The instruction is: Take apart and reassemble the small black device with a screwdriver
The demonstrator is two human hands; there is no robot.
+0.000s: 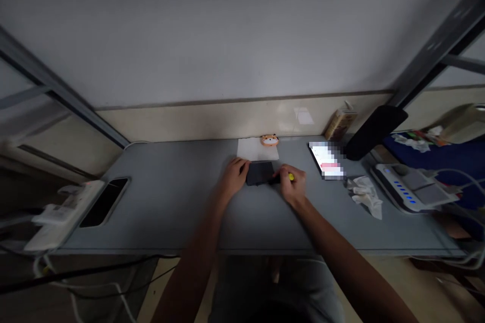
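A flat black rectangular object point(260, 173), perhaps a phone or a small case, lies on the grey desk in front of me. My left hand point(234, 177) grips its left edge, fingers curled over the near-left corner. At its right side, my right hand point(294, 183) is closed round a black-handled tool with a yellow end point(291, 176), possibly a screwdriver. The tool's dark front part reaches to the object's right edge; its tip is too dim to make out. Behind the object lies a white sheet of paper point(248, 148), with an orange animal-face case point(270, 140) on it.
A lit phone point(326, 160), crumpled tissue point(366, 196) and a white power strip point(401, 192) are on the right. Behind them stand a drink carton point(340, 123) and a black cylinder point(375, 132). Another phone point(105, 203) lies beside a left-hand power strip point(66, 217).
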